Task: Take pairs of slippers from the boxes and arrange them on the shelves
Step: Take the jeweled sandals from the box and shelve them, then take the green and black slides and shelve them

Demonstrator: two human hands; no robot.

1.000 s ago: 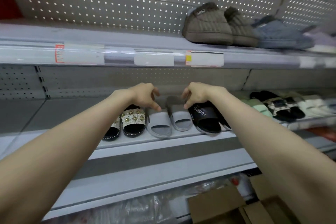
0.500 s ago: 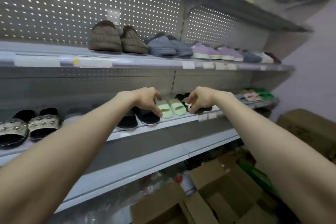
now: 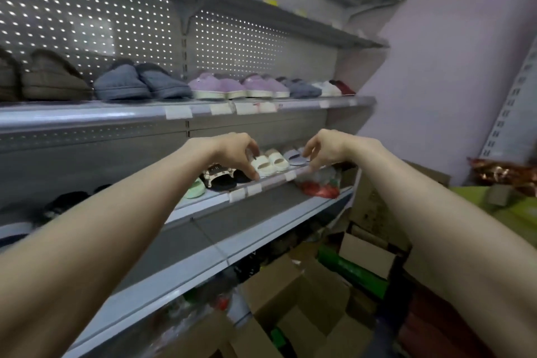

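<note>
Nothing is held by the left hand [image 3: 236, 151] or right hand [image 3: 325, 150], fingers curled loosely; the cream slippers [image 3: 268, 164] could be knocked off the shelf edge [image 3: 261, 184] if brushed.

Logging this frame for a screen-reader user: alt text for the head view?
Both bare hands, left hand and right hand, reach empty over the middle shelf, hovering by a cream pair of slides. Quilted slippers line the shelf above; open cardboard boxes sit on the floor below.
</note>
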